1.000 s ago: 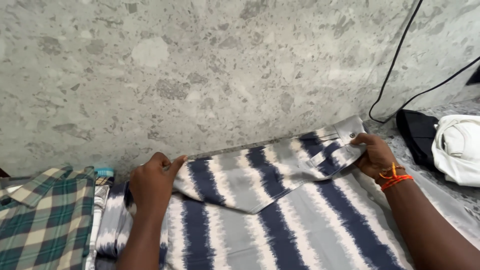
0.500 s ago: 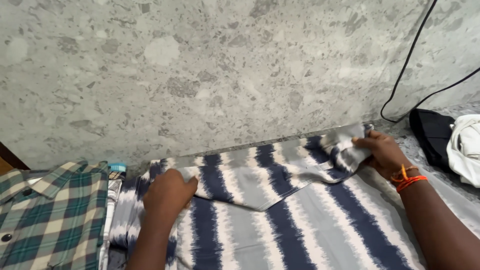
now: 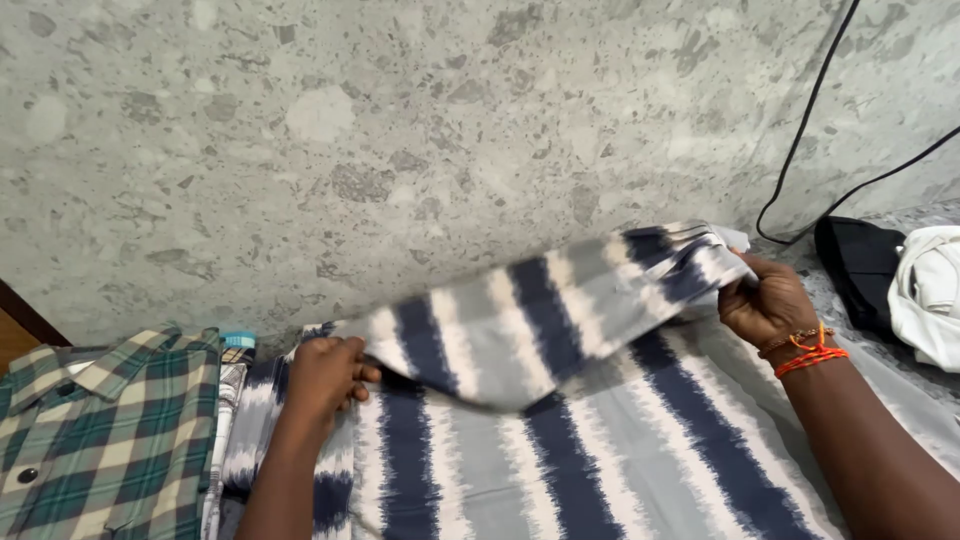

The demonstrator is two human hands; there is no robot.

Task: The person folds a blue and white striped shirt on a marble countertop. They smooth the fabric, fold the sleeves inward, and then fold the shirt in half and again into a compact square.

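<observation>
A: Where is the striped cloth?
B: On the counter, folded edge lifted; the left hand and right hand fingers grip its corners.
A: Anything obscured?
B: Cloth cut off below; plaid shirt partly cropped.

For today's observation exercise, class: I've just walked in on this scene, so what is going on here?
A person is handling a grey, white and navy striped cloth spread on a speckled stone floor. The right hand grips one end of a folded edge and lifts it off the surface, while the left hand holds the other end low. A green plaid shirt lies folded to the left; a black item and a white cloth sit to the right.
</observation>
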